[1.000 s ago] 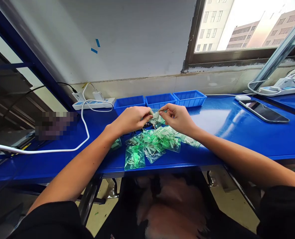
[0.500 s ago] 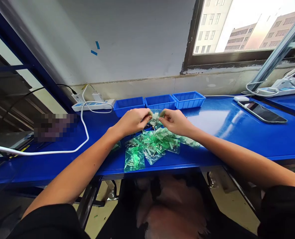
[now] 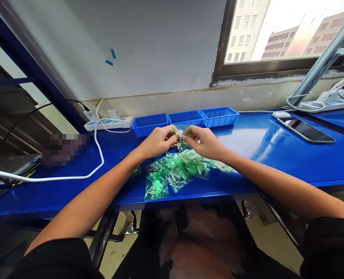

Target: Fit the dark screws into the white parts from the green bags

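Observation:
Between my two hands is a small clear plastic bag (image 3: 182,143) with whitish and dark small parts in it. My left hand (image 3: 159,140) pinches its left side between thumb and fingers. On the opposite side, my right hand (image 3: 202,140) grips the bag with bent fingers. Just below my hands lies a pile of green-tinted plastic bags (image 3: 186,164) with small white and metallic pieces inside. One green bag (image 3: 157,186) reaches close to the table's front edge. Some dark small items on the table are partly hidden behind my hands.
Three blue bins stand along the wall: a left bin (image 3: 150,124), a middle bin (image 3: 186,117) and a right bin (image 3: 221,117). A power strip (image 3: 109,123) with a white cable is at left. A phone (image 3: 305,130) lies at right on the blue table (image 3: 265,159).
My fingertips have drawn slightly closer together on the clear bag, and my thumbs have moved inward. The pile of green bags has stayed in place.

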Motion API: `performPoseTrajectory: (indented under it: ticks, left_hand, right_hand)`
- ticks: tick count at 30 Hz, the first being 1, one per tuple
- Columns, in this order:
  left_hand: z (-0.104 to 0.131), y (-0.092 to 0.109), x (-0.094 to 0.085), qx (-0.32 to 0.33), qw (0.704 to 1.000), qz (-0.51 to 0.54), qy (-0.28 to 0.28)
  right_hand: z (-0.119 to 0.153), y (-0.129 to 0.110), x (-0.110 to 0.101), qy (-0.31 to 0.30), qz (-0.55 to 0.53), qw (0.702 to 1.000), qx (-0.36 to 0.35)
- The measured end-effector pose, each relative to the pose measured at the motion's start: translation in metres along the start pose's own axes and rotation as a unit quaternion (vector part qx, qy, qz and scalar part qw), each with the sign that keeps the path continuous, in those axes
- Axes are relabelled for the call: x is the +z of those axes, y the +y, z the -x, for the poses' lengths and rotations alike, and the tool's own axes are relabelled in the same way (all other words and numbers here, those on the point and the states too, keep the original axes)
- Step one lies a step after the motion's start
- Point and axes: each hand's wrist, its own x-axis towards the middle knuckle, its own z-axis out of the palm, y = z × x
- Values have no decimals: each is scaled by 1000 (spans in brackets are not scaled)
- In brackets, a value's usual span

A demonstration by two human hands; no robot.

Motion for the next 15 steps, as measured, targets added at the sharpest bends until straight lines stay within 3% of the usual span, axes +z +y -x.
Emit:
performPoseTrajectory:
  ticks: [9, 15]
  left_hand:
    - [0, -1, 2, 11, 1000, 5, -10]
    - [0, 0, 3, 25, 1000, 6, 8]
  right_hand:
    - [-1, -1, 2, 17, -62, 998, 25]
    - [-2, 0, 0, -12, -81, 996, 25]
